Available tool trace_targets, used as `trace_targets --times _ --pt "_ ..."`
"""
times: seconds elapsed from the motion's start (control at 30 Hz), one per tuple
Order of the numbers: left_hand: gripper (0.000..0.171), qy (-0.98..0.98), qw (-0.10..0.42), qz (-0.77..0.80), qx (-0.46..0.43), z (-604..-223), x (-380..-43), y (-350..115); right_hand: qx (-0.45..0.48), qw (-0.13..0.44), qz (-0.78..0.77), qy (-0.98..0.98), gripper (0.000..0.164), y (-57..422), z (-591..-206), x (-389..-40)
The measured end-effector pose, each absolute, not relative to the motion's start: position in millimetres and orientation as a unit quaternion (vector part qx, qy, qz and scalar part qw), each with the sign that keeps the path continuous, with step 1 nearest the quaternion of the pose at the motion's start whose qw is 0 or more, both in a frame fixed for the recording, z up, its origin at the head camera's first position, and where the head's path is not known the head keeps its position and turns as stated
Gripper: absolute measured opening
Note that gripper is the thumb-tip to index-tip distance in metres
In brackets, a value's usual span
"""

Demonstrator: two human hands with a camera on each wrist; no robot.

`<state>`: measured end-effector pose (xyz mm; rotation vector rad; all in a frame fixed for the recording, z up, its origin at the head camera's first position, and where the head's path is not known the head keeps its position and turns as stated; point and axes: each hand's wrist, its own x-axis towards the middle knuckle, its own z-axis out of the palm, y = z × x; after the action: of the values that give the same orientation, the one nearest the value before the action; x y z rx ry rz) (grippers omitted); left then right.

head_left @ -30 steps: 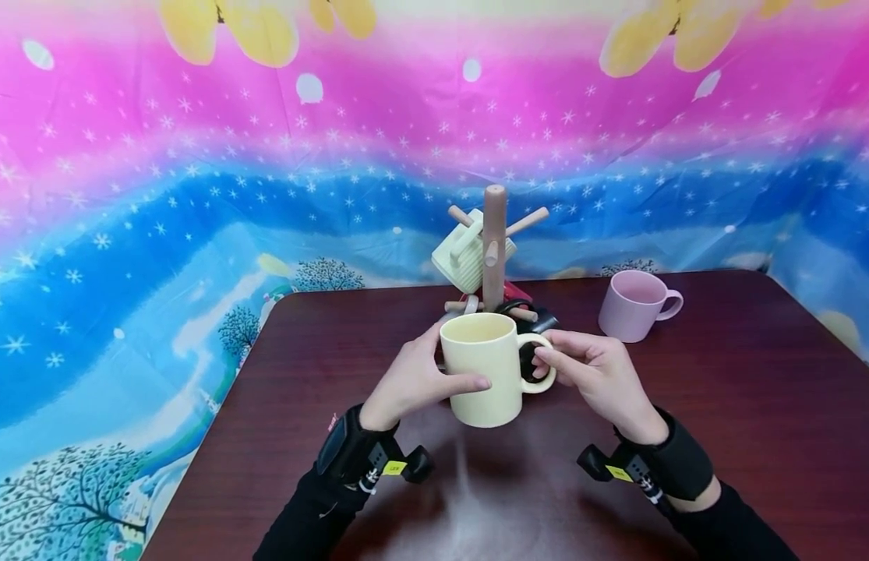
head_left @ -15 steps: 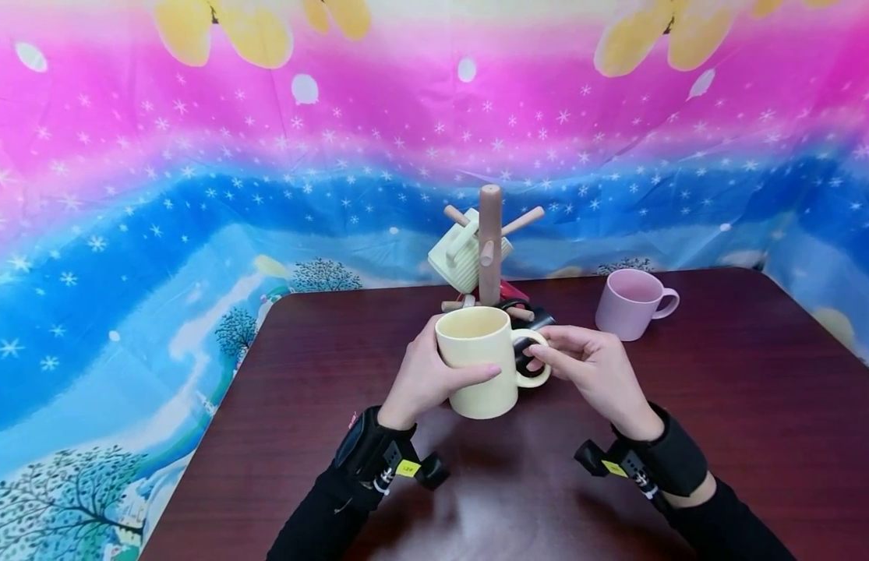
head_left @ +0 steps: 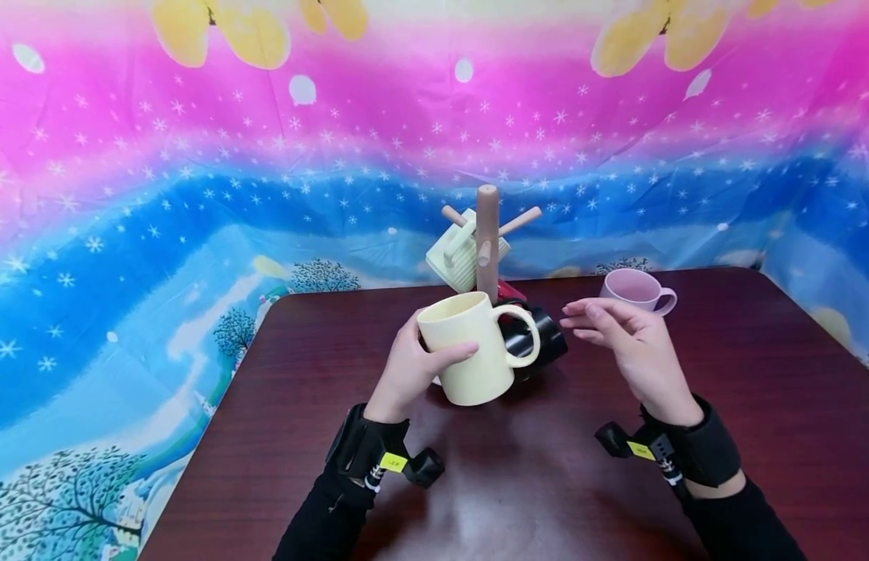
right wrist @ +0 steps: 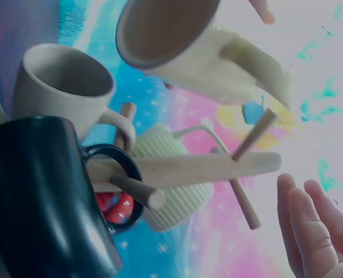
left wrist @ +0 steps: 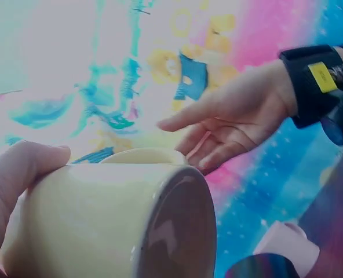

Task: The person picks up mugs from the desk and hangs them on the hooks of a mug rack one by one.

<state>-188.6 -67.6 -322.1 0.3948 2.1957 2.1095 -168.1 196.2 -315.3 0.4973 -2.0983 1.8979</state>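
My left hand point(head_left: 406, 370) grips a pale yellow mug point(head_left: 469, 354) around its body, thumb across the near side. The mug is tilted off the table, its handle turned right. My right hand point(head_left: 641, 347) is apart from it in the air, fingers extended and empty, near the pink mug point(head_left: 630, 287). Behind the yellow mug stands a wooden mug tree point(head_left: 487, 241). A pale green ribbed mug point(right wrist: 177, 191) hangs on an upper peg. On a lower peg hangs a black mug point(right wrist: 44, 191) by its handle. A greyish-white mug point(right wrist: 61, 87) is at the tree's lower part.
Something red point(head_left: 507, 291) shows behind the tree's post, mostly hidden. All stands on a dark reddish-brown table point(head_left: 301, 374). A colourful printed cloth point(head_left: 378, 140) hangs behind and beside the table.
My right hand has let go of the yellow mug's handle and moved right, partly covering the pink mug. My left hand has tilted the yellow mug and raised it slightly, uncovering more of the black mug.
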Motion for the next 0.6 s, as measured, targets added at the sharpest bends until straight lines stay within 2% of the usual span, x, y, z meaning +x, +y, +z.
trace_targets --times 0.23,0.6 --pt "0.063 0.653 0.006 0.747 0.127 -319.8 -189.7 -67.4 0.18 0.15 0.682 -0.693 0.027 206.7 -313.1 -169.4" --pt "0.054 0.57 -0.051 0.814 0.1 -309.9 -193.5 -58.4 0.174 0.145 0.7 -0.677 0.026 209.8 -312.2 -169.9"
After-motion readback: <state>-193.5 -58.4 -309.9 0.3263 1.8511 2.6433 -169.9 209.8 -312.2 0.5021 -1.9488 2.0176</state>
